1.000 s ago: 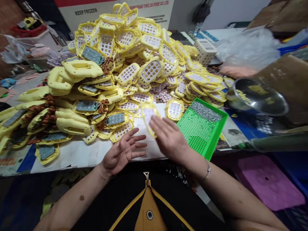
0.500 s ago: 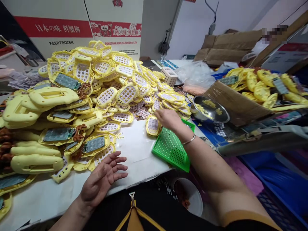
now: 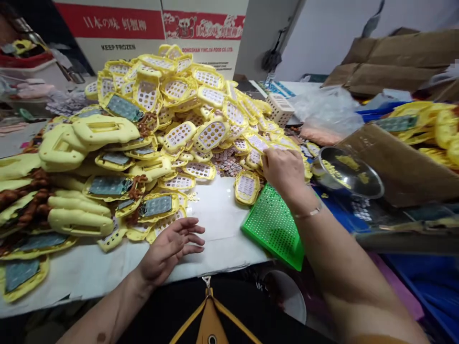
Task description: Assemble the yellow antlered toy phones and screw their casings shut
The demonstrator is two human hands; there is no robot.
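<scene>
My left hand (image 3: 175, 246) is held palm inward above the white work surface (image 3: 218, 210), fingers apart and holding nothing. My right hand (image 3: 285, 174) is closed over the far end of a green perforated tray (image 3: 274, 224). Its fingertips are hidden behind the knuckles, so I cannot make out what they hold. Just left of that hand, a yellow plastic shell with a white keypad (image 3: 247, 187) lies on the white surface. Behind it rises a large heap of similar yellow shells (image 3: 211, 134), many showing white button pads.
Yellow casings with grey-green circuit boards (image 3: 158, 205) are stacked at left. A metal bowl (image 3: 371, 184) with small yellow pieces stands at right, beside a cardboard flap (image 3: 387, 162). Behind are a white perforated basket (image 3: 279, 111) and a clear plastic bag (image 3: 326, 112). Below the table edge sits a white bucket (image 3: 296, 298).
The view has swung left, so the scene sits further right. My right hand has drawn slightly away from the keypad shell, its fingers more curled. My left hand stays open.
</scene>
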